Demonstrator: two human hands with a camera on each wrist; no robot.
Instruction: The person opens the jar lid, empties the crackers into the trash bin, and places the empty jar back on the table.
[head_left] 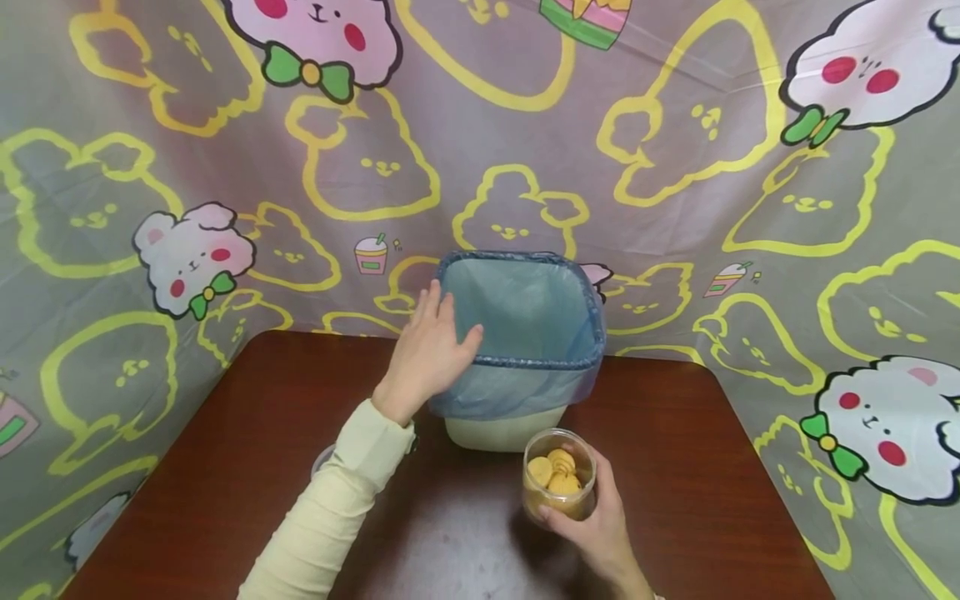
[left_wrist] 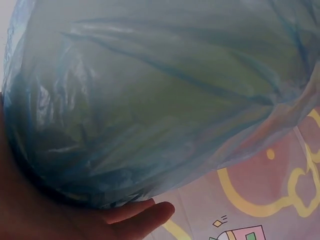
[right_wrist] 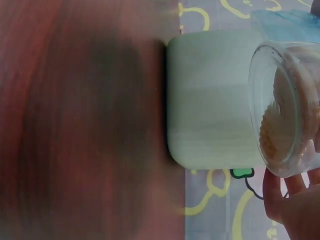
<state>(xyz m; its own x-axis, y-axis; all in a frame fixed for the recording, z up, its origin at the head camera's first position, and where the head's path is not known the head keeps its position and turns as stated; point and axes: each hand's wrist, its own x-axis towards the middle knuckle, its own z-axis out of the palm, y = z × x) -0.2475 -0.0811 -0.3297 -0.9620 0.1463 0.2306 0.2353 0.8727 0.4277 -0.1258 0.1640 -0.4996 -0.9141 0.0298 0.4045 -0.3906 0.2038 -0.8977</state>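
A pale trash bin [head_left: 504, 432], lined with a blue plastic bag [head_left: 517, 385] folded over its rim, stands at the back of the table. My left hand [head_left: 432, 350] is at the bin's left rim, fingers straight and thumb apart; in the left wrist view its fingers [left_wrist: 142, 218] lie along the bag's outside. In front of the bin, my right hand [head_left: 600, 525] grips a clear jar [head_left: 558, 492] around its side. Round yellowish cookies [head_left: 557, 472] fill part of the jar, and its top is uncovered. The right wrist view shows the jar's base [right_wrist: 280, 110] raised off the table.
Behind my left forearm, the edge of a clear round object [head_left: 322, 458] shows, mostly hidden. The dark reddish-brown table [head_left: 675, 483] is enclosed at the back and sides by a cartoon-printed cloth [head_left: 510, 142], close behind the bin.
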